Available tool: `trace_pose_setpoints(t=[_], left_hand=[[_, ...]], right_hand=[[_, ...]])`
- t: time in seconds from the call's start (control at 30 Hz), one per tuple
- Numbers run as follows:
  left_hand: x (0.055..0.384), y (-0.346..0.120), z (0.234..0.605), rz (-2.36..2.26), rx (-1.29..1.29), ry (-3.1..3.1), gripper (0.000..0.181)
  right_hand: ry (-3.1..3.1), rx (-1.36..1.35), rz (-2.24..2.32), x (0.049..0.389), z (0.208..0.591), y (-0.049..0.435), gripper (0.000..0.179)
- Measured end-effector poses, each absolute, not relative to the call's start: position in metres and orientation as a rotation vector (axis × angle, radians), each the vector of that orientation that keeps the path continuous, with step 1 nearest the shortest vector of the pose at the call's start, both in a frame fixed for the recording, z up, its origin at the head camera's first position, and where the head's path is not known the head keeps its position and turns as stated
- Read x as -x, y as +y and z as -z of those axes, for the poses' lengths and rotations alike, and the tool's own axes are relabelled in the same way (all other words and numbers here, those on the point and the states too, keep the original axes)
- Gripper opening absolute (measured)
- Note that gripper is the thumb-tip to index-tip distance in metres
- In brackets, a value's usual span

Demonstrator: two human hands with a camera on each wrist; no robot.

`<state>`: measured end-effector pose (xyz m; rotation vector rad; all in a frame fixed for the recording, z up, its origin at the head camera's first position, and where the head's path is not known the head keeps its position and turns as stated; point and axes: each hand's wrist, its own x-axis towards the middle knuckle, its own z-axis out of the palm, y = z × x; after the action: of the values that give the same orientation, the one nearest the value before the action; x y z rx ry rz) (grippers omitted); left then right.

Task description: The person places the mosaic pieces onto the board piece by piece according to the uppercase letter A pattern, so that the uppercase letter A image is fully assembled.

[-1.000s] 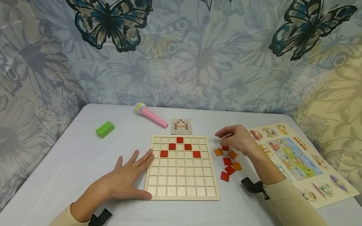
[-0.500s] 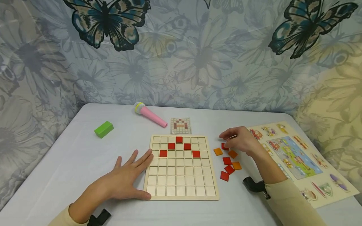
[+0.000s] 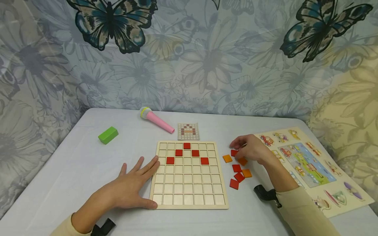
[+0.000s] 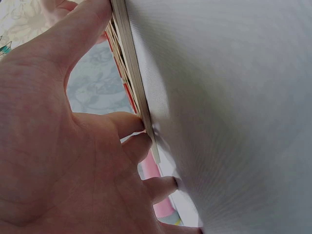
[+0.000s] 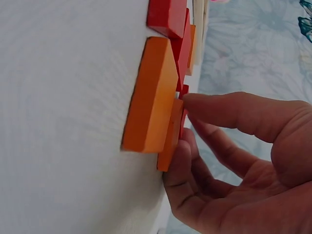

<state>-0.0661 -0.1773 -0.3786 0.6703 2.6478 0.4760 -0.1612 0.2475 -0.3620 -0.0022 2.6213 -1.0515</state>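
My left hand (image 3: 130, 188) lies spread at the left edge of a wooden grid board (image 3: 189, 207), thumb and fingertips touching its rim. Several red tiles, one at the top (image 3: 187, 146), sit in the board's upper rows as an inverted V. My right hand (image 3: 251, 149) is low over the loose tiles right of the board, thumb and fingers bent around a red tile (image 3: 234, 153). An orange tile (image 3: 242, 161) lies partly under that hand. In the right wrist view the thumb tip (image 5: 195, 103) is close beside the red and orange tiles; a firm pinch cannot be made out.
Several loose red tiles, such as one near the front (image 3: 234, 184), and orange tiles (image 3: 227, 158) lie nearby. Behind the board are a small pattern card (image 3: 188, 131) and a pink toy microphone (image 3: 159, 122). A green block (image 3: 108, 135) is far left; a picture puzzle board (image 3: 322, 205) is right.
My right hand has shifted slightly right and towards me, with its fingers closing in around the red tile, now partly covering an orange one. The left hand stays put.
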Motion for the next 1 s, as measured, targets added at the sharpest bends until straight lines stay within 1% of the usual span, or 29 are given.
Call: trace_pose_setpoints(t=[0.43, 1.0], left_hand=[[0.0661, -0.1770, 0.3785, -0.471, -0.673, 2.650, 0.125], [0.0663, -0.1768, 0.3778, -0.464, -0.667, 2.648, 0.126]], right_hand=[[2.676, 0.017, 0.962, 0.1626, 0.3672, 0.2460, 0.027], [2.668, -0.009, 1.009, 0.1592, 0.3580, 0.2455, 0.029]])
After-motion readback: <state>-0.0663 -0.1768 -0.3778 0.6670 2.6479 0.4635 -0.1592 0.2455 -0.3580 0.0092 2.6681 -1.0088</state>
